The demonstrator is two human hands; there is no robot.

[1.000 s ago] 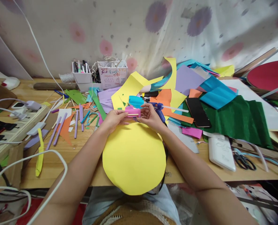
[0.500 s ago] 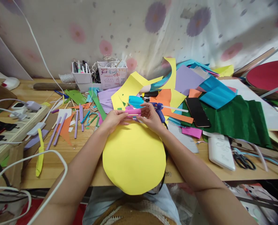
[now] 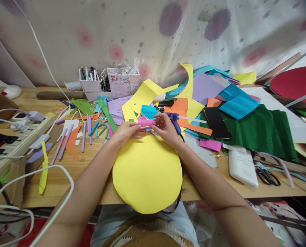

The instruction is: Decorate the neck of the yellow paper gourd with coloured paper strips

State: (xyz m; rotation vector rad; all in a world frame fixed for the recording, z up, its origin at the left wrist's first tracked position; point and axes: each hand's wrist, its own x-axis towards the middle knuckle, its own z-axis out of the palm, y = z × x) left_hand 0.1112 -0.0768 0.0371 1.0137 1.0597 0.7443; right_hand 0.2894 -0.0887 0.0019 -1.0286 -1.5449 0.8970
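Observation:
Both my hands meet over the far edge of a big yellow paper circle (image 3: 147,173) that lies on the wooden table (image 3: 65,171) and hangs over its near edge. My left hand (image 3: 127,132) and my right hand (image 3: 165,128) pinch the two ends of a small pink paper roll (image 3: 146,122) wrapped round a thin pale stick. Fingers of both hands are closed on it. A blue glue gun (image 3: 175,120) lies just right of my right hand.
Loose coloured paper sheets (image 3: 194,92) and green felt (image 3: 266,133) cover the right side, with a black phone (image 3: 216,122), a white box (image 3: 242,168) and scissors (image 3: 267,175). Rolled purple paper sticks (image 3: 65,139) lie left. Pen holders (image 3: 109,82) stand at the back, a power strip (image 3: 19,137) with cables at far left.
Almost nothing has moved. My fingers have shifted slightly on the pink roll, which sits a touch higher; both hands stay in place.

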